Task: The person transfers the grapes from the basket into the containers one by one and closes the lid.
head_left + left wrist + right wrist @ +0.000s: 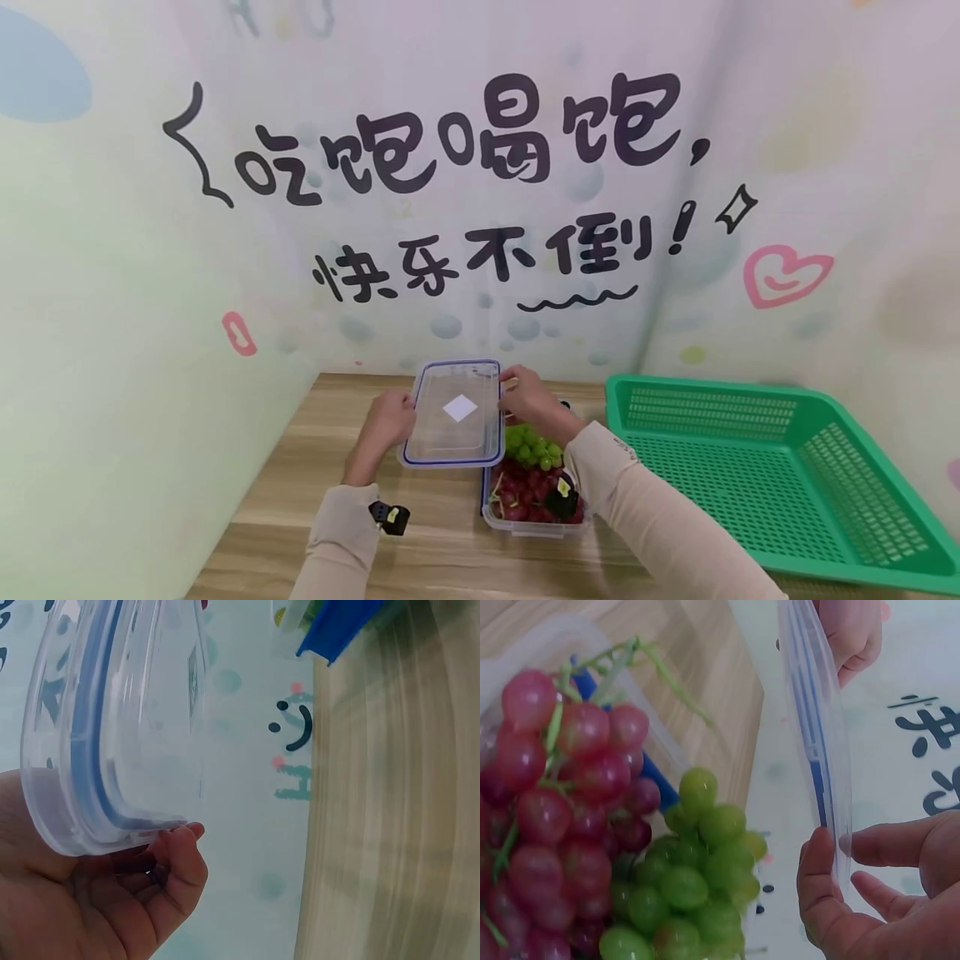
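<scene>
A clear plastic lid (450,433) with a blue seal and a white diamond label is held up between both hands. My left hand (392,417) pinches its left edge, thumb and fingertips on the rim in the left wrist view. On the opposite edge my right hand (534,398) pinches the lid between thumb and fingers, seen in the right wrist view. Below and to the right sits a clear container (525,527) holding red grapes (559,802) and green grapes (697,877). The lid hangs above the table, apart from the grapes; the right wrist hides part of the container.
A large green plastic basket (750,483) stands to the right on the wooden table (300,467). Behind the table rises a wall (480,333) with black lettering and drawings. A blue clip (337,630) of the container shows in the left wrist view.
</scene>
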The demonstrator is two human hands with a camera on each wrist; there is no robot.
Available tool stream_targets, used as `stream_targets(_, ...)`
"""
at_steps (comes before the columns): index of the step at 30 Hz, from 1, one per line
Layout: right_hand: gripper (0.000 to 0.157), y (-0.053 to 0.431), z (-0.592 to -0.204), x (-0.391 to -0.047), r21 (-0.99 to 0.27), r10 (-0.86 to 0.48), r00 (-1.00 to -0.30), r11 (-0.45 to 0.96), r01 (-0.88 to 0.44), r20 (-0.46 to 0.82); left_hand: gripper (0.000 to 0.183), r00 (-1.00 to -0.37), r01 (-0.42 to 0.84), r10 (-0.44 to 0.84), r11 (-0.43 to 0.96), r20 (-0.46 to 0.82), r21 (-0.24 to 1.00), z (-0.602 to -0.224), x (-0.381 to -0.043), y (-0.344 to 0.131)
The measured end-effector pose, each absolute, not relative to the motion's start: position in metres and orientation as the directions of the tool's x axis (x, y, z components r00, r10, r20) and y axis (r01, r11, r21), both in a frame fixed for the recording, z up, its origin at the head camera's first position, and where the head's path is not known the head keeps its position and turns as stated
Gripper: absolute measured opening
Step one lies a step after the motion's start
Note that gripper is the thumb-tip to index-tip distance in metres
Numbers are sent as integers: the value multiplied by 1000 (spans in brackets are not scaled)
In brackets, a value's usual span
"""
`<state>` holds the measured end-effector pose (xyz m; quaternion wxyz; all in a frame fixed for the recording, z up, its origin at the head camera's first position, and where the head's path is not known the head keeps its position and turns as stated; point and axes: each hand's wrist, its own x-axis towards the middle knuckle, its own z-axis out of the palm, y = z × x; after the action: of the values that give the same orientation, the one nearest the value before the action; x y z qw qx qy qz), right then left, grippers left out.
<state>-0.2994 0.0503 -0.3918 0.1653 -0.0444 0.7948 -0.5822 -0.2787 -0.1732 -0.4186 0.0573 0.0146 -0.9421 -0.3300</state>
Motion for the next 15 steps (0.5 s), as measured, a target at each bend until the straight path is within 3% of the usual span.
stream_targets(8,60,71,-390,-306,-933,-191,-954,323,162,-232,32,-993,28,-51,765,104,644,-411,-286,-154)
stream_targets(12,58,81,-389,-309,-920,-154,-955,345,187,-252,31,-996,33,-32,746,85,665,-407,-289,-144)
stream_targets(15,47,89,-387,-311,-911,-132,-956,360,201,-263,31,-997,36,-21,742,77,669,-406,-292,-137)
